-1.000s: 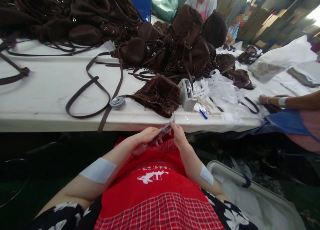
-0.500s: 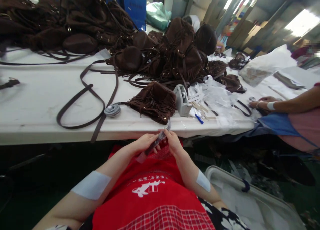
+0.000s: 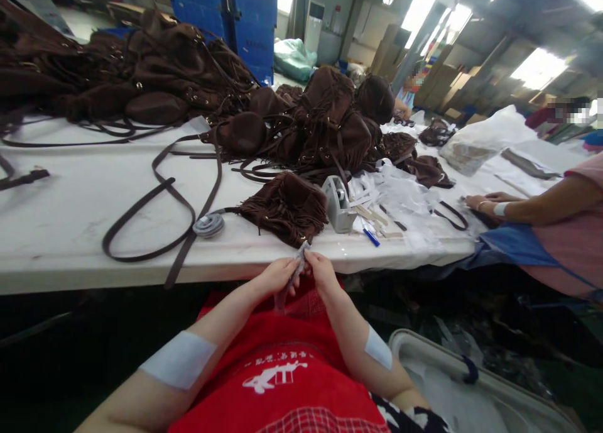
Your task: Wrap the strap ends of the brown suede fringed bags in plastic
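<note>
My left hand [image 3: 281,274] and my right hand [image 3: 322,272] are close together in front of the table edge. Both have their fingers closed on a narrow dark strap end wrapped in clear film [image 3: 302,251], which slants between them. Its lower end hangs over my red apron. Just beyond the fingers lies a brown fringed bag [image 3: 286,208] with small metal eyelets. Whether the strap joins this bag cannot be made out. A coiled grey tape [image 3: 208,225] sits left of the bag, by a long brown strap [image 3: 136,255] lying in loops.
Brown bags are heaped along the back of the white table [image 3: 70,232]. Right of the near bag are a grey tape dispenser [image 3: 338,205], a blue pen [image 3: 371,237] and crumpled white film [image 3: 400,191]. A co-worker's arm [image 3: 532,208] rests farther right; a pale bin [image 3: 400,340] stands below.
The view has tilted up, so the table sits lower in the picture. My hands have come closer together, and the wrapped strap between them stands steeper.
</note>
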The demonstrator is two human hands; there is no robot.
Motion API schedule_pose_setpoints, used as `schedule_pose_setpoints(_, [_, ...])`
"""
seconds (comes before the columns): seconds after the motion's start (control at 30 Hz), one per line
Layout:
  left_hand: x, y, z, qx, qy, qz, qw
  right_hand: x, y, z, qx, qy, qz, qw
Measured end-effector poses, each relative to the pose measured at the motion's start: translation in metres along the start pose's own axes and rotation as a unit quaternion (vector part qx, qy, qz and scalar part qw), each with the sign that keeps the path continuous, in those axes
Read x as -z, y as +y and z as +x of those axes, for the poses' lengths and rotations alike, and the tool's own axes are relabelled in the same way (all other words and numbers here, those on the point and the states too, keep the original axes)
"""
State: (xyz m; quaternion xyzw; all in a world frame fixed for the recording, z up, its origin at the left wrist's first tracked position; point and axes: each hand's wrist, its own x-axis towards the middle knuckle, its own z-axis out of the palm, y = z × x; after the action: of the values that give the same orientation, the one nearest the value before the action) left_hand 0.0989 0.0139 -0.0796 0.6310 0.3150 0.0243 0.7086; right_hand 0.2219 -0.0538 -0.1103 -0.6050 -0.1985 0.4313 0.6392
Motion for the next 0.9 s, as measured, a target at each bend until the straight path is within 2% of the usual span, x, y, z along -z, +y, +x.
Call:
schedule_pose_setpoints(0.17, [0.003, 0.011, 0.009, 0.024, -0.031, -0.018, 0.999, 0.006, -0.018, 0.022, -0.043, 0.044, -0.039, 0.997])
schedule_pose_setpoints(0.33, [0.023, 0.009, -0.005, 0.061, -0.209, -0.06, 0.974, 0.016, -0.033, 0.047, 0.061, 0.075, -0.166, 0.981])
schedule_pose_setpoints(0.43, [0.038, -0.005, -0.025, 0.073, -0.245, -0.073, 0.964, 0.024, -0.034, 0.058, 0.097, 0.089, -0.231, 0.964])
schedule_pose_setpoints(0.57, [0.051, -0.027, -0.05, 0.086, -0.226, -0.128, 0.962, 0.03, -0.026, 0.069, 0.129, 0.102, -0.296, 0.941])
schedule_pose_setpoints(0.67, [0.054, -0.036, -0.063, 0.102, -0.197, -0.171, 0.96, 0.031, -0.021, 0.073, 0.131, 0.112, -0.307, 0.936])
schedule_pose_setpoints(0.8, [0.053, -0.04, -0.066, 0.111, -0.16, -0.179, 0.964, 0.028, -0.024, 0.074, 0.126, 0.133, -0.288, 0.94])
schedule_pose_setpoints(0.9, [0.05, -0.04, -0.061, 0.096, -0.107, -0.171, 0.975, 0.023, -0.033, 0.066, 0.088, 0.121, -0.246, 0.958])
